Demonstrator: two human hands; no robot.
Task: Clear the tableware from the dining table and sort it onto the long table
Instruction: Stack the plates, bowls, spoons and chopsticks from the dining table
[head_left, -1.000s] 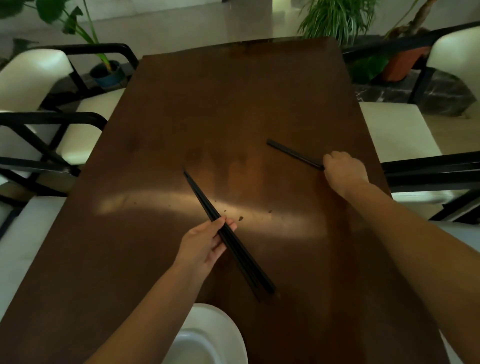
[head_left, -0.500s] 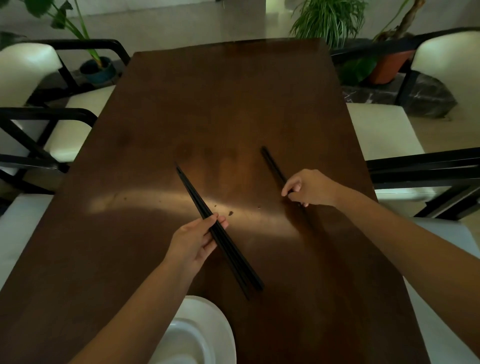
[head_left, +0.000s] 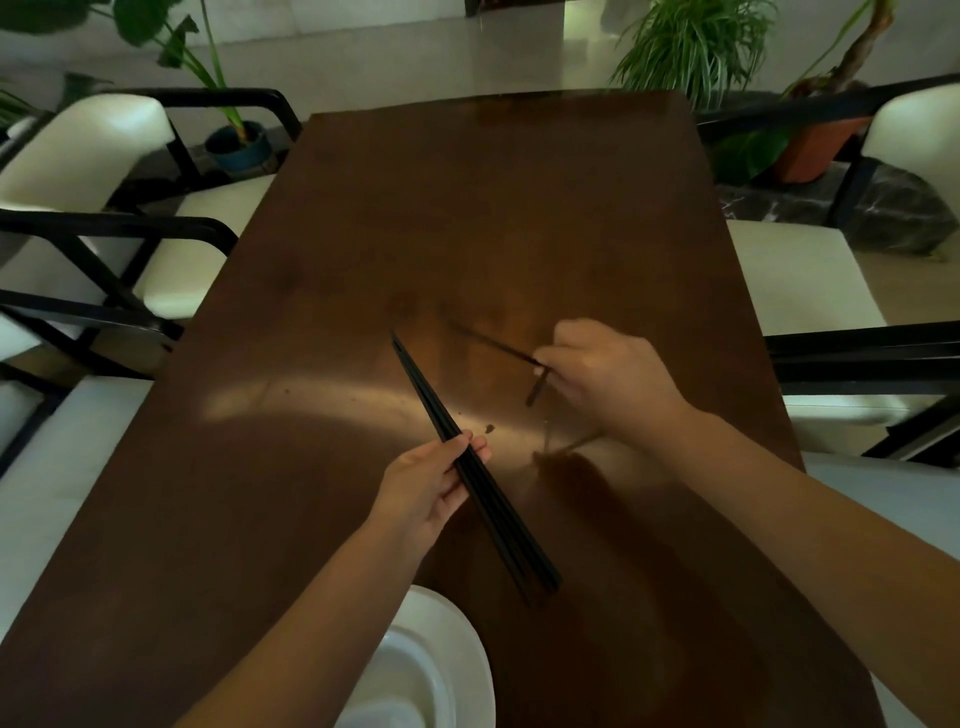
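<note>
Dark brown wood made up the tabletop (head_left: 493, 218), glossy, with a pale band of light lying across its middle. Left hand (head_left: 431, 486) gripped a bundle of black chopsticks (head_left: 467, 457) near their midpoint, thumb and fingers wrapped round them; thin ends pointed away and left, thick ends ran back toward the person, held just above the wood. Right hand (head_left: 608, 379) was well apart from the left, farther out and to the right, fingers curled round another black chopstick (head_left: 498, 345) that was blurred. How many sticks it held could not be told. A few dark crumbs (head_left: 489, 428) lay on the wood between the two hands. White plate (head_left: 447, 654) sat at the near edge, under the left forearm, with a shallow white dish on it. Cream-cushioned chairs (head_left: 83, 156) with black frames stood along both long sides. Potted plants (head_left: 691, 47) stood on the floor beyond the far end.
</note>
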